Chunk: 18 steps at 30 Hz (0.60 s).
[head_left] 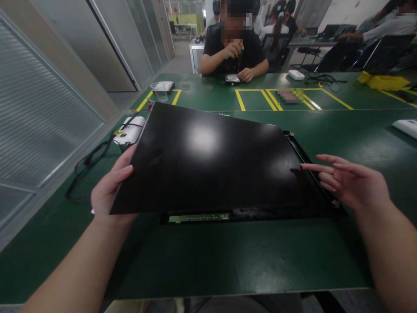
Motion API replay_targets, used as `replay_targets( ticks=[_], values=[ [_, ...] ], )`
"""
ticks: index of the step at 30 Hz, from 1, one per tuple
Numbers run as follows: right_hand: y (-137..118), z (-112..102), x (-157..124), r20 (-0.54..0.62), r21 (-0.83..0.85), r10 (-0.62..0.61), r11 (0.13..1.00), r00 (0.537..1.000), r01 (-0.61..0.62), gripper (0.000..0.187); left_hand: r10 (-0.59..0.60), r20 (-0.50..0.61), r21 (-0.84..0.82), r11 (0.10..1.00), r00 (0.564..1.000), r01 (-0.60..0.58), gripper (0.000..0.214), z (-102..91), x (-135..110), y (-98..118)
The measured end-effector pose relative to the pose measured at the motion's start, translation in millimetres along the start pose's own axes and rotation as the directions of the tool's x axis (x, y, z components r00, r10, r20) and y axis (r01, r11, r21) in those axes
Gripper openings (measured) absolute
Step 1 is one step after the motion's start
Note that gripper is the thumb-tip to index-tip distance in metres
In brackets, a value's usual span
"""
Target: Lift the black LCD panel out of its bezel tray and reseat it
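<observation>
A glossy black display panel (208,174) tilts over the green table, its left side raised. My left hand (112,182) grips its left edge, with the thumb on the front face and the fingers hidden behind. At the right edge, my right hand (352,178) has its fingers apart, one fingertip at the panel's edge. Beneath the panel lies a dark frame (312,171), its right side showing. A green circuit board strip (198,218) shows below the panel's lower edge. Most of the frame is covered.
Across the green table (228,256), a person in a black top (234,52) works on a small device (232,79). A white box (129,129) with black cables (87,161) sits at left. Another white device (407,127) lies at right, and a yellow tray (384,81) farther back.
</observation>
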State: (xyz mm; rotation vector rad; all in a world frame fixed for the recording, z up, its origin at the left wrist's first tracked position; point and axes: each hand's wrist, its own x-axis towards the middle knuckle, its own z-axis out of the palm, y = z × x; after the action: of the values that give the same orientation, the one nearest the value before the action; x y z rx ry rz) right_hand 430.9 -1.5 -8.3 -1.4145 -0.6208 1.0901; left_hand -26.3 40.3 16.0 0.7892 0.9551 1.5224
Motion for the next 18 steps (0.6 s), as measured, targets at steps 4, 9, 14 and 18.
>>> replay_targets(
  ticks=[4, 9, 14, 18],
  values=[
    [-1, 1, 2, -0.07, -0.048, 0.037, 0.998, 0.997, -0.04, 0.03, -0.035, 0.048, 0.06, 0.998, 0.998, 0.032, 0.043, -1.7, 1, -8],
    [-2, 0, 3, -0.106, -0.066, 0.047, 0.996, 0.993, -0.054, 0.022, -0.054, 0.117, 0.059, 0.997, 0.992, 0.048, 0.047, -9.1, 7, -20],
    [-1, -1, 4, -0.125, -0.064, 0.049, 0.996, 0.991, -0.057, 0.011, -0.124, 0.142, 0.093, 0.989, 0.982, 0.112, 0.046, -8.8, 8, -24],
    [-1, 0, 4, -0.154, -0.051, 0.055, 0.997, 0.987, -0.063, 0.006, -0.157, 0.163, 0.115, 0.983, 0.974, 0.14, 0.043, -6.5, 9, -24]
  ],
)
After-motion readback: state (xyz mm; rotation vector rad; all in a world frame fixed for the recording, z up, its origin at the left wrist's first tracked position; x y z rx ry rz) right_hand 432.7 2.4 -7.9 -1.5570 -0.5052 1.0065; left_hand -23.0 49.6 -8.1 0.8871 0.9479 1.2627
